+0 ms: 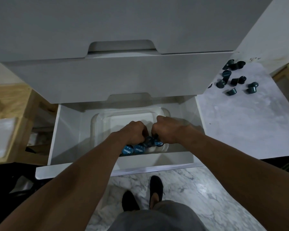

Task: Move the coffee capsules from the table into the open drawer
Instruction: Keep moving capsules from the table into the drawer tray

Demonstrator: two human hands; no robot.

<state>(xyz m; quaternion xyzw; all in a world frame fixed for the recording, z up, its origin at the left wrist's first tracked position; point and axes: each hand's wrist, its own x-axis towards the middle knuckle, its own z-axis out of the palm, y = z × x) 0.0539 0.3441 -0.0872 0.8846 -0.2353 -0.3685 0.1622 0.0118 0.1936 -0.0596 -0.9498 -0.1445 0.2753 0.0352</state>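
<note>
The open white drawer (68, 130) holds a clear plastic tray (130, 114). Several blue-lidded coffee capsules (138, 149) lie along the tray's near edge. Both hands are down inside the tray, knuckles up and close together. My left hand (133, 132) is curled over capsules beneath it. My right hand (167, 130) is curled too, with dark capsules (158, 142) showing under its fingers. On the marble table at the right, several dark teal capsules (235, 79) are scattered.
Closed white drawer fronts (107, 77) overhang the open drawer from above. The marble table (240, 127) spreads to the right. A wooden unit (12, 104) with a white cloth stands at the left. My feet in dark shoes (155, 189) rest on marble floor.
</note>
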